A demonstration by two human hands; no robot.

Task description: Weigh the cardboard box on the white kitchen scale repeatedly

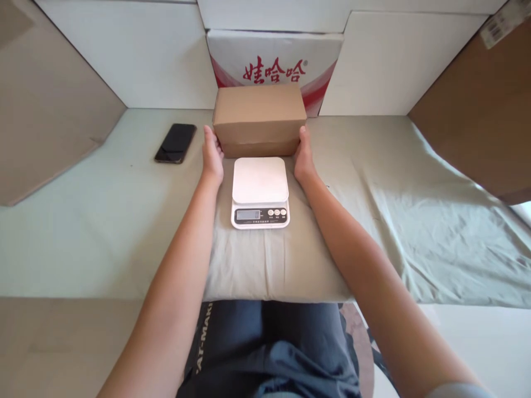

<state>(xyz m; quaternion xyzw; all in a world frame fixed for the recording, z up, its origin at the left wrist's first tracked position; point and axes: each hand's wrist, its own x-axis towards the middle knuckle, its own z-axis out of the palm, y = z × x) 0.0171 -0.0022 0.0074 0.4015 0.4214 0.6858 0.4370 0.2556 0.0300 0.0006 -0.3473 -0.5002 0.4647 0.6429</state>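
A closed brown cardboard box (pixel 259 135) stands behind a white kitchen scale (pixel 260 179) on the cloth-covered table. My left hand (pixel 213 153) presses against the box's left end, thumb up, its fingers partly hidden along the side. At the right end, my right hand (pixel 305 155) grips the box in the same way. Between my forearms sits the scale, its platform bare and its small grey display lit with what looks like a zero. Whether the box rests on the cloth or is slightly raised I cannot tell.
A black phone (pixel 176 143) lies left of the box. Behind it stands a white carton with red lettering (pixel 276 66), among white panels. Large brown cardboard (pixel 53 94) flanks the left, and another brown carton (pixel 477 110) the right. The pale green cloth (pixel 136 232) is wrinkled at the right.
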